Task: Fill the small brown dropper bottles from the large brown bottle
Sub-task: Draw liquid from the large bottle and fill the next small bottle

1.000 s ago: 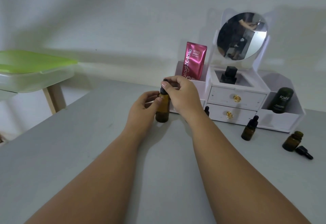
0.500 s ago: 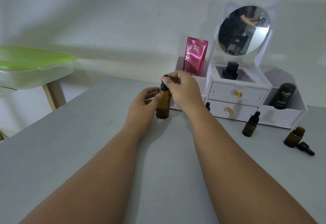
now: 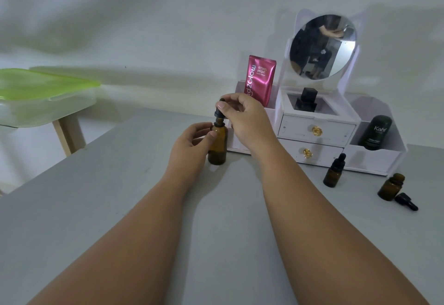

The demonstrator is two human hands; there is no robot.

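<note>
The left hand point(image 3: 192, 142) is gripping the large brown bottle point(image 3: 218, 148) standing on the tabletop point(image 3: 115, 208), the right hand point(image 3: 246, 118) pinching its black dropper cap point(image 3: 219, 112) at the neck; the open small dropper bottle point(image 3: 390, 187) is waiting well right. A jerky pull is risking drips or tipping

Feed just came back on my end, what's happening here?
A person holds the large brown bottle upright on the table with the left hand while the right hand pinches its black dropper cap, seemingly just off the neck. To the right stand a capped small bottle and an open small bottle, its loose cap lying beside it.
</note>
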